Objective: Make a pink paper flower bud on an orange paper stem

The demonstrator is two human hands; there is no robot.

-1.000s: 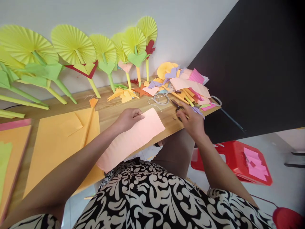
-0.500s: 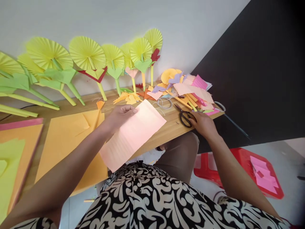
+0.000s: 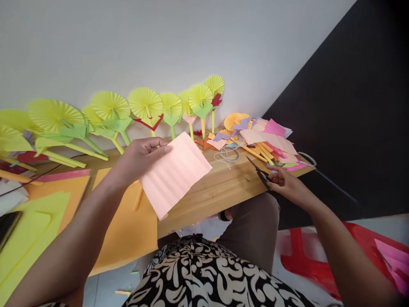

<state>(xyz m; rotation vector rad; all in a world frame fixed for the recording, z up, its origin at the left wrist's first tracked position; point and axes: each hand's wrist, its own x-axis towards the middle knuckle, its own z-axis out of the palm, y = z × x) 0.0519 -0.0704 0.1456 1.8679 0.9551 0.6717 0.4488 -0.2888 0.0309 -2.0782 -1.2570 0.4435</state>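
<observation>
My left hand [image 3: 140, 157] is closed on the top corner of a pale pink sheet of paper [image 3: 175, 172] creased in parallel folds, holding it lifted above the wooden table [image 3: 220, 192]. My right hand [image 3: 286, 183] grips black scissors [image 3: 260, 172] near the table's right front edge, blades pointing up and left, just off the surface. The two hands are well apart, with the paper hanging between them.
A row of yellow pleated paper fans [image 3: 145, 104] on green and yellow stems leans against the wall. A heap of coloured paper scraps [image 3: 265, 138] and a coil of white string [image 3: 228, 154] lie at the right. Orange sheets [image 3: 128, 226] and yellow-green sheets [image 3: 28, 238] cover the left. A red stool [image 3: 319, 260] stands below.
My left hand has lifted the pink sheet off the table. My right hand has picked up the scissors from the table and drawn them toward the edge.
</observation>
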